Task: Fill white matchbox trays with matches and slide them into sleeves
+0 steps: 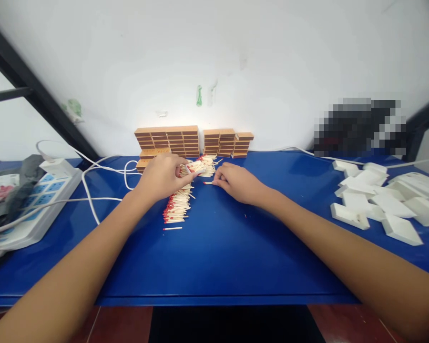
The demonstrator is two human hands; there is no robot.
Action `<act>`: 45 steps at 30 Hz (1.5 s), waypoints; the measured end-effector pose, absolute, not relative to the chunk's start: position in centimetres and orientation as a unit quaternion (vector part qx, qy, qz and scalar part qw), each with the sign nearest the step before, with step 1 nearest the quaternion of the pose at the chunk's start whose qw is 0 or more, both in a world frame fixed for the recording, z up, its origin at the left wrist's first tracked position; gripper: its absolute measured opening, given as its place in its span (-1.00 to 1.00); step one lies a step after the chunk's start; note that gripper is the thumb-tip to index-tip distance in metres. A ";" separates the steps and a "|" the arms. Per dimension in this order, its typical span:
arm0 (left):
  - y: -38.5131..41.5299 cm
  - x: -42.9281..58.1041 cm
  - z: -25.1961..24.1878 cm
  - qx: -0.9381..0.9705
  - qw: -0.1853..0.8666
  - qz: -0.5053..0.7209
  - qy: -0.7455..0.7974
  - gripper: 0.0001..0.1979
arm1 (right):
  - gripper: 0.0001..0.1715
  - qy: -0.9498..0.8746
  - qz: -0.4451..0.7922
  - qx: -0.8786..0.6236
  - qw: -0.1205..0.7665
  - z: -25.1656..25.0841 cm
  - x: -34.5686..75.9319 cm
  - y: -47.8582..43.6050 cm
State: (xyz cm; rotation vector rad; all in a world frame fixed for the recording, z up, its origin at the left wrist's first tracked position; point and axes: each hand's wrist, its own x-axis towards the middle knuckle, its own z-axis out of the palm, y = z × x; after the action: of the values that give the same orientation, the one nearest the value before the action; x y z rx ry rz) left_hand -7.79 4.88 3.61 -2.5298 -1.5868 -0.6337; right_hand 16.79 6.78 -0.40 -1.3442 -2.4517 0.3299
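My left hand (pixel 163 175) is closed on a small white tray (pixel 196 166) filled with red-tipped matches, held over the back of a long pile of matches (pixel 178 206). To its right, my right hand (pixel 238 182) pinches the plain end of a single match (pixel 208 183), whose red head points left. More loose matches (pixel 209 165) lie behind, between the two hands. One separate match (pixel 173 228) rests on the blue table in front of the pile. Stacks of brown matchboxes (pixel 184 139) stand against the wall behind my left hand.
Shorter matchbox stacks (pixel 219 142) stand at the back centre. Several white trays (pixel 357 202) are heaped on the right of the blue table (pixel 214 267). At the left are a power strip (pixel 45 205), white cables (pixel 89 190) and a grey bundle (pixel 25 183). A pixelated dark object sits back right.
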 end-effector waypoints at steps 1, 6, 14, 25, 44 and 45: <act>4.9 -7.8 3.6 -0.829 0.045 -0.204 -0.519 -0.60 | -0.88 -0.861 0.116 -0.467 0.164 -0.2 17.1 6.8; 4.7 -7.5 3.5 -0.845 0.034 -0.192 -0.497 -0.61 | -0.88 -0.870 0.095 -0.430 0.223 1.0 18.7 7.1; 4.4 -6.7 2.2 -0.886 -0.052 -0.209 -0.411 -0.67 | -0.90 -0.881 0.099 -0.399 0.233 1.6 18.4 6.6; 4.1 -6.3 2.1 -0.895 -0.055 -0.205 -0.393 -0.74 | -0.88 -0.888 0.095 -0.412 0.180 1.3 17.9 5.7; 4.1 -6.1 2.0 -0.905 -0.010 -0.160 -0.393 -0.68 | -0.91 -0.900 0.100 -0.400 0.141 1.3 17.9 5.4; 4.1 -6.1 2.0 -0.907 -0.007 -0.159 -0.390 -0.68 | -0.92 -0.899 0.101 -0.400 0.146 1.2 17.8 5.4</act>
State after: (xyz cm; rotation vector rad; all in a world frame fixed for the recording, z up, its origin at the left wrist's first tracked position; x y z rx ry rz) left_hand -6.12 4.05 1.98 -2.8624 -1.2310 -0.5020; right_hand 17.85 5.42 1.22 -1.1520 -2.5898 0.2923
